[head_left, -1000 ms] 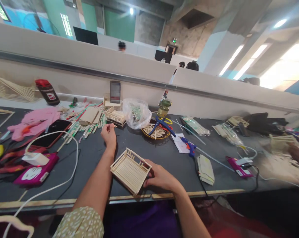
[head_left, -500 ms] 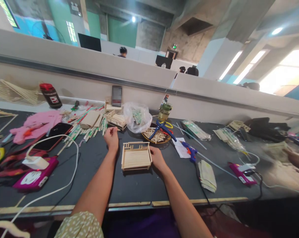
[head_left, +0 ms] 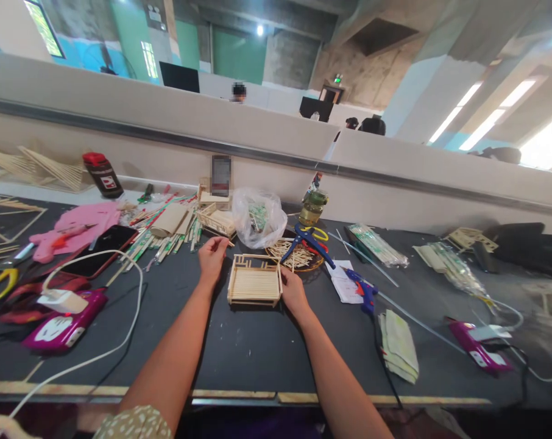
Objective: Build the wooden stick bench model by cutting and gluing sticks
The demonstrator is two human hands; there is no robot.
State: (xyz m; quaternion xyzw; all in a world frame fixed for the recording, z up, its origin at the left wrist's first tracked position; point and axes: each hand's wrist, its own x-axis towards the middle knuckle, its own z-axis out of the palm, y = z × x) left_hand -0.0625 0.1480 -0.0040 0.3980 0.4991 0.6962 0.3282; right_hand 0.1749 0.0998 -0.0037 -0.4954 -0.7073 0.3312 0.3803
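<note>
A small miniature frame built of pale wooden sticks [head_left: 255, 285], with a slatted base and low railings, rests on the dark table in front of me. My right hand [head_left: 294, 291] is closed on its right side, thumb and fingers at the corner post. Left of the frame and a little behind it, my left hand [head_left: 212, 261] pinches a short wooden stick [head_left: 231, 244], whose tip points toward the frame. Behind the frame, a round basket [head_left: 309, 270] holds many short cut sticks. Blue-handled cutters [head_left: 298, 241] lie across the basket.
A blue glue gun [head_left: 364, 291] lies on white paper to the right, near a folded cloth [head_left: 398, 344]. A plastic bag [head_left: 258, 216], a jar [head_left: 312, 209] and similar stick models [head_left: 215, 219] stand behind. Leftward are a phone [head_left: 100, 251], a magenta power strip [head_left: 66, 323] and a white cable.
The view has turned slightly, shifting most things sideways. My left hand has come a bit nearer the frame, its stick now clearer. Another person's hand at the right edge has left the view.
</note>
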